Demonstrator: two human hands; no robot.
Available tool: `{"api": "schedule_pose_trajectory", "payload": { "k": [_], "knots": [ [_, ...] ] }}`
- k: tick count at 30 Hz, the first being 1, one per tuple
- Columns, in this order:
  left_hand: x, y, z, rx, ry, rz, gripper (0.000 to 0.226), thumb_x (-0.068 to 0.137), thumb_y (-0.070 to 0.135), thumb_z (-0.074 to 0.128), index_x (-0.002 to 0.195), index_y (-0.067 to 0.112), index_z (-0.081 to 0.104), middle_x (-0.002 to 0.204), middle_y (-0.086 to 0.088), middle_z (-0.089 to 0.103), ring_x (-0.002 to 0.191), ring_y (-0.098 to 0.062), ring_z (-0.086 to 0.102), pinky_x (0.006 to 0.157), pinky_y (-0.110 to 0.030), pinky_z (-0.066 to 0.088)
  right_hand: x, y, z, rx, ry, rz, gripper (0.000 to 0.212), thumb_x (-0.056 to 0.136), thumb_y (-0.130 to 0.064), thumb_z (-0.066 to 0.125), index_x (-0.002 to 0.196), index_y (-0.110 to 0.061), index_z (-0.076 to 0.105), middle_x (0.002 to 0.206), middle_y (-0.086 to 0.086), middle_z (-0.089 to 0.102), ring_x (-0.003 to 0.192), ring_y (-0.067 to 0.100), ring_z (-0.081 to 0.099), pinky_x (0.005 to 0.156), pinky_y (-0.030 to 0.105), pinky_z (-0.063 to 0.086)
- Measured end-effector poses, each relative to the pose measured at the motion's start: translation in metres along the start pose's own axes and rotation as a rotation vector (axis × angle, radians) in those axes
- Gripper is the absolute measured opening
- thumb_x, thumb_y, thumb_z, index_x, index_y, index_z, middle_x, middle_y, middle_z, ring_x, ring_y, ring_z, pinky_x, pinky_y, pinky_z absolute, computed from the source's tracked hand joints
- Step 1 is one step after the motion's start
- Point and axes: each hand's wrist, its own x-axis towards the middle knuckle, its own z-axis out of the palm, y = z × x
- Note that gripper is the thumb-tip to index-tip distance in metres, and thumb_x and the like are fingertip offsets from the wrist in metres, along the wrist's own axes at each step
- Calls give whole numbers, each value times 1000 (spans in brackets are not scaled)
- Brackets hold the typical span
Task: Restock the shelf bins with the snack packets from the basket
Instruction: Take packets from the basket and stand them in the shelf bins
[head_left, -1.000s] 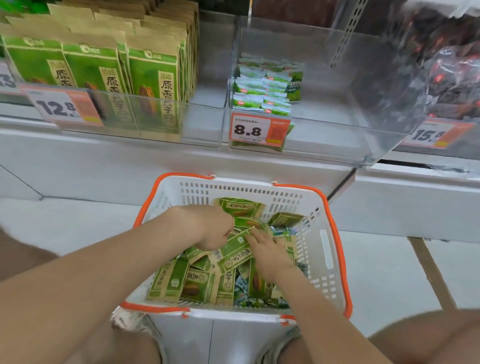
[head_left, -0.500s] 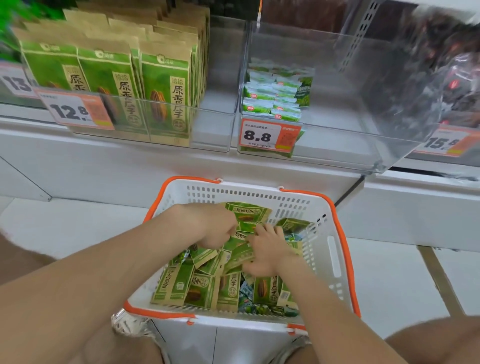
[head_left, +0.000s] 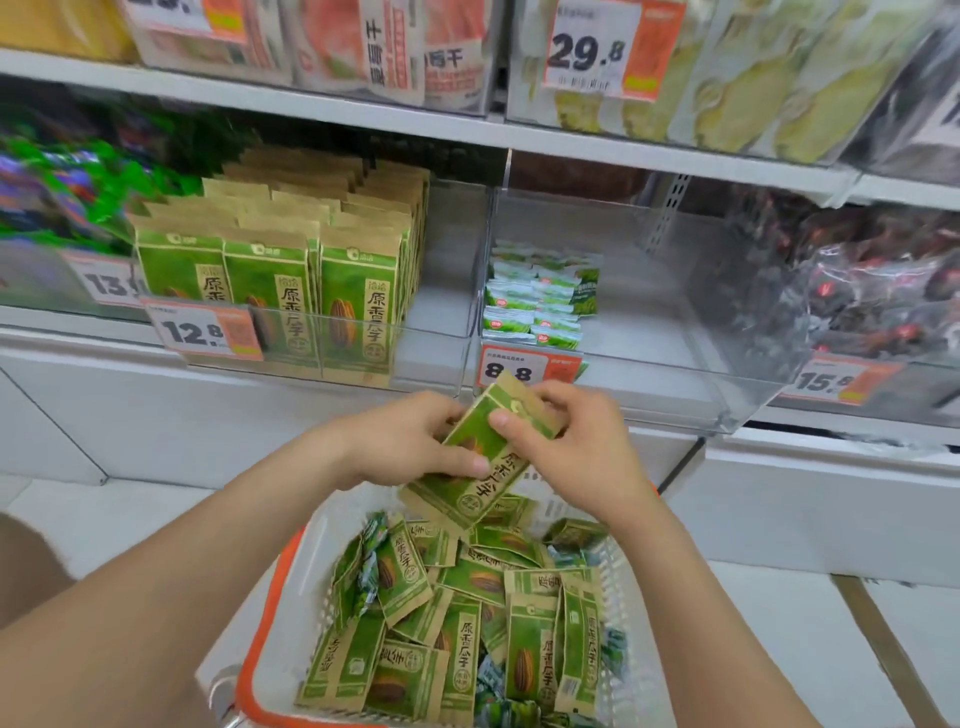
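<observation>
Supermarket shelving fills the upper half of the view, white boards carrying clear plastic bins; at about 10 o'clock the left bin (head_left: 436, 358) holds upright rows of green-and-kraft packets (head_left: 291, 291), with a 12.8 price tag (head_left: 202, 332) on its front; at about 1 o'clock the right bin (head_left: 675, 343) holds a small stack of white-and-green sachets (head_left: 535, 306) at its left side, behind an 8.8 price tag (head_left: 514, 370). Near the centre, both hands meet over a small stack of snack packets (head_left: 488, 483), tilted with its top towards 1 o'clock, lifted above the basket and just below the right bin's front edge; the left hand (head_left: 410, 441) grips it from 9 o'clock, thumb across the face; the right hand (head_left: 582, 457) pinches its upper end from 3 o'clock, thumb on the front. At 6 o'clock the white basket (head_left: 262, 629) with an orange rim holds a loose heap of more green packets (head_left: 467, 623), lying at all angles, with a few blue-green wrappers among them.
</observation>
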Motion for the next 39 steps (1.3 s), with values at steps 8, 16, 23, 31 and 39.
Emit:
{"api": "schedule_pose_trajectory", "payload": {
  "k": [8, 16, 23, 31, 39],
  "knots": [
    [-22, 29, -16, -378, 97, 39, 35, 113, 30, 43, 132, 11, 66, 124, -15, 74, 122, -38, 67, 109, -59, 49, -9, -33, -4, 463, 148, 76, 42, 92, -25, 79, 129, -24, 60, 83, 8, 76, 72, 14, 70, 62, 30, 52],
    [-36, 52, -49, 167, 699, 231, 27, 110, 30, 45, 102, 28, 70, 100, 9, 69, 95, -11, 62, 85, -29, 48, 11, -89, -16, 354, 394, -159, 30, 92, -8, 77, 112, -21, 60, 92, -6, 78, 85, 9, 76, 70, 24, 59],
    [-25, 35, -91, 728, 1101, 131, 30, 85, 26, 73, 101, 25, 48, 106, 1, 38, 101, -22, 32, 84, -39, 33, 76, -114, -3, -19, 491, -435, 29, 90, -8, 76, 108, -16, 55, 95, -9, 68, 85, 9, 67, 75, 32, 53],
    [-4, 38, -114, 959, 847, 44, 86, 86, 63, 63, 152, 19, 30, 163, -7, 27, 153, -32, 21, 119, -60, 23, 172, -101, 27, -846, 263, -271, 34, 88, -28, 73, 119, -24, 60, 102, 4, 72, 103, 34, 63, 82, 42, 41],
    [11, 35, -134, 1023, 638, 2, 82, 86, 68, 66, 147, 20, 38, 149, -1, 46, 135, -30, 44, 109, -56, 31, 243, -109, 43, -990, 148, 46, 36, 88, -19, 72, 122, -16, 59, 127, 15, 63, 125, 37, 54, 108, 47, 36]
  ]
}}
